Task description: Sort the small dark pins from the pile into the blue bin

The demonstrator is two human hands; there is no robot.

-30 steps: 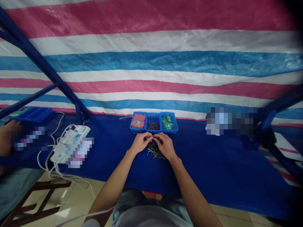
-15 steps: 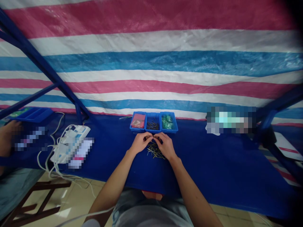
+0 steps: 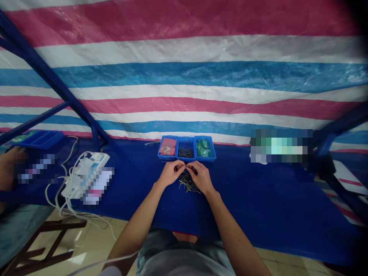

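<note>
The left hand [image 3: 170, 175] and right hand [image 3: 202, 178] meet at the fingertips over the blue tabletop [image 3: 244, 209], thumbs and forefingers drawn into pinches. Something thin may be caught between them, but it is too small to tell. Meeting tip to tip likely suits fine, two-handed handling.

Just to the near side lies a loose pile of thin, brass-and-dark metal pins [image 3: 189, 184], partly under the right hand; there it is presumably within easy reach of both hands. On the far side, three small blue plastic bins [image 3: 206, 158] stand in a row, apparently to keep kinds apart: pink sheet-like pieces [image 3: 168, 145] left, dark thin metal pieces [image 3: 185, 153] middle, green glossy packets [image 3: 203, 148] right.
</note>
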